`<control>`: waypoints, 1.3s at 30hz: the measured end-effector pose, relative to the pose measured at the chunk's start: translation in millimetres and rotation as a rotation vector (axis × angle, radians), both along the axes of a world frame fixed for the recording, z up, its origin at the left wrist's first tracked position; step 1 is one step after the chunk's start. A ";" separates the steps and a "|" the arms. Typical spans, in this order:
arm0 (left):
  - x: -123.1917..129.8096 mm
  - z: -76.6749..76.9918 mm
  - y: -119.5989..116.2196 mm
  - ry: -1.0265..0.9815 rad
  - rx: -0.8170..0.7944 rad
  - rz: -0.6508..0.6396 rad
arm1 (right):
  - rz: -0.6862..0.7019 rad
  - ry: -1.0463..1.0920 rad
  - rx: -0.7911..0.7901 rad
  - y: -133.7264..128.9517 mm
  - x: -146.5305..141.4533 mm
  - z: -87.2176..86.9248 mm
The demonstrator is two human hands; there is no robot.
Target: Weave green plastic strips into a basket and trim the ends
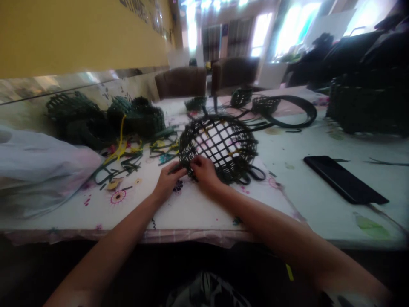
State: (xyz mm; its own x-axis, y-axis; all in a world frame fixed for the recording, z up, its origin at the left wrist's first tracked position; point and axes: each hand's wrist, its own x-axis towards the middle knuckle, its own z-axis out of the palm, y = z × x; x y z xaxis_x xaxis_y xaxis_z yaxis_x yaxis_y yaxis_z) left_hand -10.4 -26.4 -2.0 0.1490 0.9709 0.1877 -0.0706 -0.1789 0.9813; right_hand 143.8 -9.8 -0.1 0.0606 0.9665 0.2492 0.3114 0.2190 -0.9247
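Note:
A round, dark green woven basket [244, 149] with an open lattice bottom rests on the table, strip ends sticking out at its back and front right. At its near left edge, my left hand [170, 178] pinches a dark strip by the rim. Close beside it, my right hand [203, 169] reaches over the rim with its fingers closed on the weave. The fingertips of both hands are partly hidden and blurred.
The patterned table [191, 217] holds green and yellow strip scraps [128, 157] and dark woven pieces [137, 115] at left, beside a white plastic bag [41, 170]. A black phone [345, 179] with a cable lies right, a large dark basket [367, 102] behind it.

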 end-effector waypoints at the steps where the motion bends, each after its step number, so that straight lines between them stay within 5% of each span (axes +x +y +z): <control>1: 0.5 -1.4 0.5 0.006 -0.004 0.009 | 0.003 -0.003 -0.004 -0.4 -0.3 0.2; 14: 12.8 -4.2 -0.4 0.063 0.052 0.198 | 0.008 0.027 -0.026 -1.1 -2.4 -0.8; 23: 7.5 5.5 -6.2 -0.051 0.035 0.005 | 0.054 0.011 -0.038 -5.0 3.5 7.5; 31: 3.9 9.2 -3.4 -0.124 -0.031 -0.044 | 0.017 -0.491 0.256 -18.8 13.1 27.0; 39: 0.2 16.0 -4.2 0.041 -0.009 0.148 | -0.079 -1.058 0.332 -32.0 14.4 42.2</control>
State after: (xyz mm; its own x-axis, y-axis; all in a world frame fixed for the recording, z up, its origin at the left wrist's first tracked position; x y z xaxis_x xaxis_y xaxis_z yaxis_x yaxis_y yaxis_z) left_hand -10.2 -30.6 13.9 0.0117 0.9845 0.1751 -0.0040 -0.1751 0.9845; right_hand 158.2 -41.8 42.1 -0.2769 0.8452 0.4571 0.9327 0.3507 -0.0835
